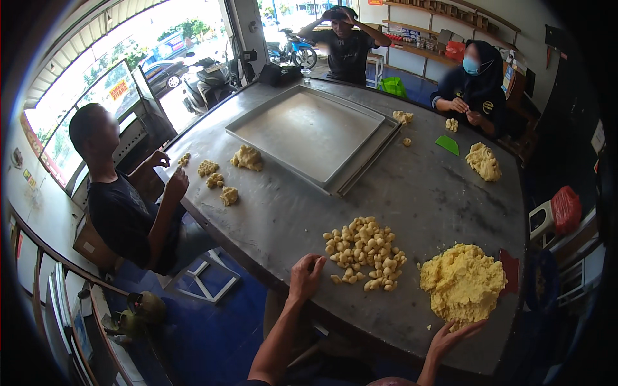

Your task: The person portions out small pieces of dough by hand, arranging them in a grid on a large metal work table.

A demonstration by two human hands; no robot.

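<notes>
My left hand (306,276) is at the table's near edge, just left of a heap of small pale dough balls (365,252). Its fingers are curled together, and whatever they may hold is hidden. To the right lies a big mound of crumbly yellow dough (462,282). Against the mound's near side rests my right hand (452,336), palm up with the fingers stretched out and touching the dough. A dark red scraper (508,271) lies flat beside the mound, partly covered by it.
A large metal tray (309,132) takes up the far middle of the table (270,212). Co-workers sit left and far right with dough lumps (246,158) and a dough mass (483,162); another person stands behind. A green scraper (447,145) lies far right.
</notes>
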